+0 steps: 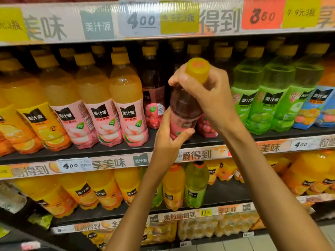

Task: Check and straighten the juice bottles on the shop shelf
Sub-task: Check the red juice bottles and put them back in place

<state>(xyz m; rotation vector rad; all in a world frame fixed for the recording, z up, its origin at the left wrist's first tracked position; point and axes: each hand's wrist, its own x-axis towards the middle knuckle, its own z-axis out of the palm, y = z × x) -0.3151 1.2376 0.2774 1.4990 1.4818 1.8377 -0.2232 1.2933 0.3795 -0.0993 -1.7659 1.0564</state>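
Observation:
A dark red juice bottle with a yellow cap and pink label is held in front of the middle shelf, tilted slightly with its top to the right. My right hand grips its neck just under the cap. My left hand clasps its lower label from the left and below. Another dark red bottle stands behind on the shelf. To the left stand peach juice bottles with pink labels and orange juice bottles. Green grape bottles stand to the right.
The upper shelf edge with price tags runs overhead. A lower shelf carries orange and green bottles, with a gap at its right of centre. Multipacks sit on the bottom shelf. Blue-labelled bottles stand at far right.

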